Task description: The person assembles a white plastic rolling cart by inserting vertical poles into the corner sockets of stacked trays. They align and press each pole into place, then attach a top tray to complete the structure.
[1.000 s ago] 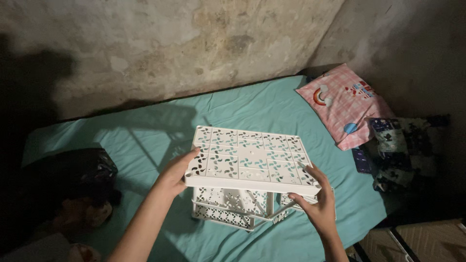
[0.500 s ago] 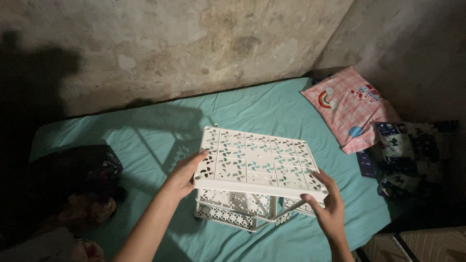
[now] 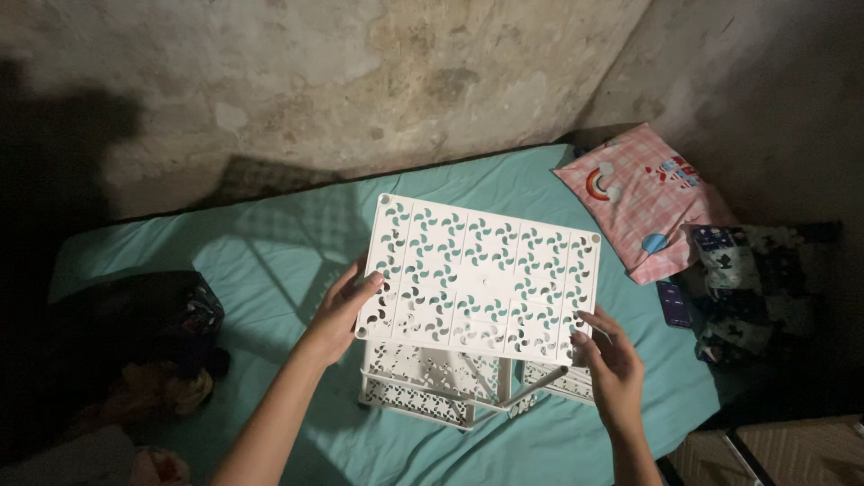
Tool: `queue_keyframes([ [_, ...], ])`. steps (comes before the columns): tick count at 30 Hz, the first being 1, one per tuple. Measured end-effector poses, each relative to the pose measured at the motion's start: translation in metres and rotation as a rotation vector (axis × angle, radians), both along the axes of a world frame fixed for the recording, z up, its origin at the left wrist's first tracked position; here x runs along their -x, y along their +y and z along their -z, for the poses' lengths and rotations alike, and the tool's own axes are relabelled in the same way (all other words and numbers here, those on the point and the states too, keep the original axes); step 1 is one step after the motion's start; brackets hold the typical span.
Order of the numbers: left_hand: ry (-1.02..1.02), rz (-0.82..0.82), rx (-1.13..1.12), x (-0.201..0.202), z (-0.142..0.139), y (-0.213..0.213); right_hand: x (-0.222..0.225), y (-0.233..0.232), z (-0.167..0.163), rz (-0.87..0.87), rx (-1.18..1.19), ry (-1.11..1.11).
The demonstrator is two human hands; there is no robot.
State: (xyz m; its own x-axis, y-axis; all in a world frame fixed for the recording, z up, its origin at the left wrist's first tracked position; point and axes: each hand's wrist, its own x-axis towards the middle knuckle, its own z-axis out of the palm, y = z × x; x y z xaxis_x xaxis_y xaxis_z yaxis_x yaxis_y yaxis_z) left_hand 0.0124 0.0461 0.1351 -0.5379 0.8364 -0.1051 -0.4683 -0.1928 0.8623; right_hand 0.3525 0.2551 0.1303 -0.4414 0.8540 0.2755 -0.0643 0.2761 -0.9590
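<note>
Where walls seem cracked, teal mattress [image 3: 270,270].

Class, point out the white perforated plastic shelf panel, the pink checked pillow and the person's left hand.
White perforated plastic shelf panel [image 3: 481,274], head view, centre of its top.
Pink checked pillow [image 3: 641,202], head view, middle of cover.
Left hand [image 3: 340,310], head view, back of hand.

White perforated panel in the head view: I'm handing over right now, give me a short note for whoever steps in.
Left hand: grips the near-left edge of the white perforated panel.
Right hand: fingers at the panel's near-right corner.
Panel: held flat above the matching white rack parts lying on the teal mattress.
Done: panel lifted, roughly over the parts.
Left: panel not yet seated on anything.
Nearby: pink pillow, dark bag.
</note>
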Motion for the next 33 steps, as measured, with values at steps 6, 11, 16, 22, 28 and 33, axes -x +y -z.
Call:
queue_keyframes([
  [6, 0.105, 0.041, -0.025, -0.002, 0.006, -0.004, 0.001, 0.009, 0.006, -0.001, 0.033, 0.113],
  [11, 0.240, 0.056, -0.042, -0.004, 0.016, -0.008, 0.003, 0.009, 0.003, -0.007, -0.013, 0.212],
  [16, 0.194, 0.064, -0.111, -0.005, 0.021, -0.013, 0.005, 0.008, 0.004, -0.041, 0.024, 0.233],
  [22, 0.144, 0.053, -0.118, -0.003, 0.022, -0.016, -0.002, 0.003, 0.010, -0.044, 0.161, 0.240],
  [28, 0.121, -0.004, -0.146, 0.005, 0.022, -0.017, -0.002, -0.003, 0.011, -0.050, 0.142, 0.256],
  [33, 0.126, -0.018, -0.172, 0.014, 0.020, -0.025, -0.002, -0.007, -0.001, -0.031, 0.136, 0.190],
])
